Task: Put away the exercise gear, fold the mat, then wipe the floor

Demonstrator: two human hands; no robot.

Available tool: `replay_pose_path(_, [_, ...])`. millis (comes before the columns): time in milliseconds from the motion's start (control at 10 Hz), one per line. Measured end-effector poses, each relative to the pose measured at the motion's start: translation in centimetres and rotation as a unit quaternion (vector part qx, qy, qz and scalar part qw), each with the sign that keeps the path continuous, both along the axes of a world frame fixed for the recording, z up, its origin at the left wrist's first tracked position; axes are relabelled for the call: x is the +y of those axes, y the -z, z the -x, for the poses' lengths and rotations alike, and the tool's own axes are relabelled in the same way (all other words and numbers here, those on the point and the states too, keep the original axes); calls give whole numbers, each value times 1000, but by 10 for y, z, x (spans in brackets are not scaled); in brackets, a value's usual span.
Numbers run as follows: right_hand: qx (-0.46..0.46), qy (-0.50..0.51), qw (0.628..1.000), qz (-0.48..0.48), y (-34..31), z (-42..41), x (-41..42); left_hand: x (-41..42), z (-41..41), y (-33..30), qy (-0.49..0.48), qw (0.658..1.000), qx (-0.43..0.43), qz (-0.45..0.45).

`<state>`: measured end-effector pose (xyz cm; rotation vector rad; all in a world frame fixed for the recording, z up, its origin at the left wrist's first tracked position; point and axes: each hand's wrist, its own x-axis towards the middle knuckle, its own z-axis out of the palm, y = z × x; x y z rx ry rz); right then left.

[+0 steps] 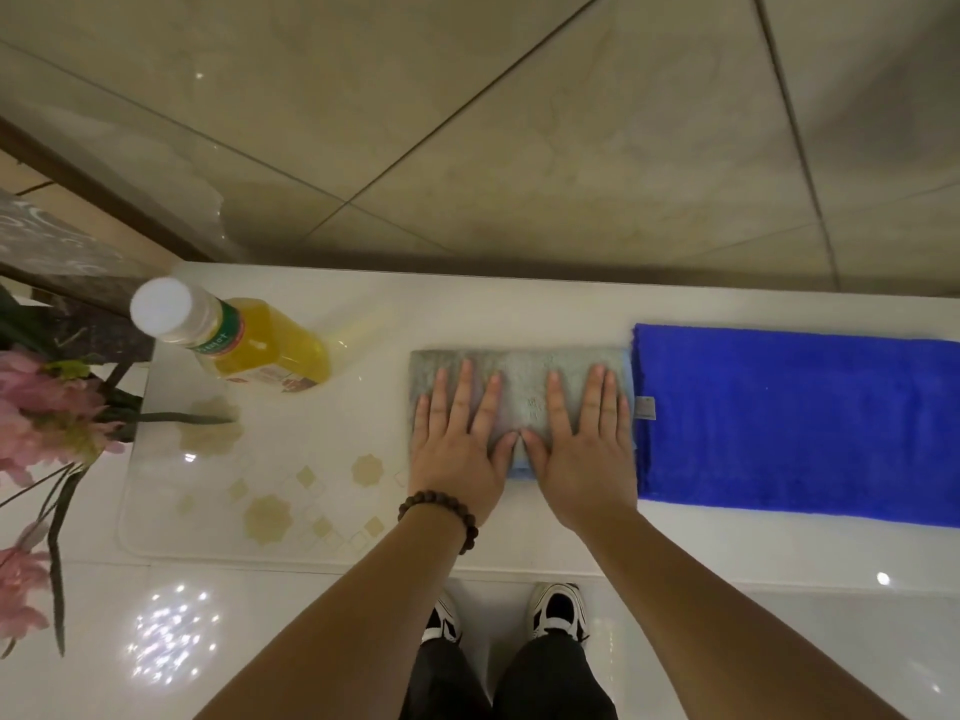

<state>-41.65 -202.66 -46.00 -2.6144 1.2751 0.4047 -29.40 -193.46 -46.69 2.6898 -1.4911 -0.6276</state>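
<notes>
A folded grey cloth lies on a white tabletop in the middle of the head view. My left hand and my right hand press flat on it side by side, fingers straight and spread, thumbs touching. A pale blue edge shows under the cloth between my thumbs. Just right of it lies a folded bright blue towel, its left edge touching the grey cloth.
A bottle of yellow liquid with a white cap stands at the table's left. Pink flowers reach in from the left edge. A clear patterned mat covers the table's left part. Beige floor tiles lie beyond the table.
</notes>
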Motion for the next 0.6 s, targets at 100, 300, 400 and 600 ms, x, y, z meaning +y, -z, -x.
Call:
replay_pose_path(100, [10,13,1000,-18,-2,0,1,-4,1,-7,-6,999,6,-43])
replay_pose_path(300, [-3,27,995,-92,-40,11,-11,-16,2,-53,-6,995,40,-95])
replay_pose_path(400, [-43,90,990,-100,-88,35,-6,-7,3,-98,6,995,44,-87])
replay_pose_path(600, [-95,254,961,-60,-196,119,23,11,29,-206,49,998,41,-22])
